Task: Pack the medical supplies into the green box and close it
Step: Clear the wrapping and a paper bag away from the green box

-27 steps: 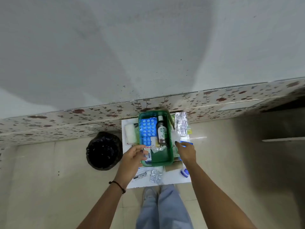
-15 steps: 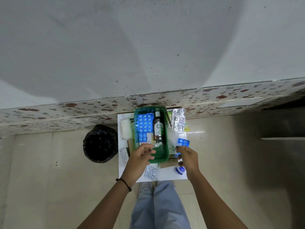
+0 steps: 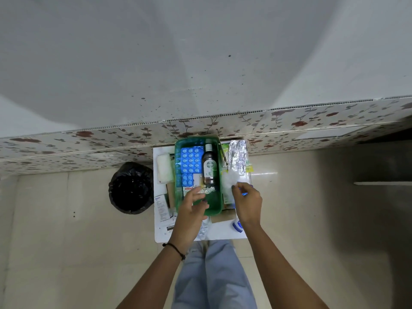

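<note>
We had the green box open on the small white table, with the brown bottle lying along its right side and the blue blister sheets stacked to its left. Our left hand hovered over the near end of the box, fingers loosely curled just beside a crumpled silver strip; we could not tell whether it had hold of it. Our right hand sat just outside the box's right wall, pinched on something small and blue (mostly hidden by the fingers).

The risks, as we judged them: the box was already crowded, so another sheet laid over the bottle could ride up and stop the lid closing. The silver foil pack, the white gauze roll and the leaflet lay outside, near the table edges, where a sweeping wrist could knock them to the floor.
</note>
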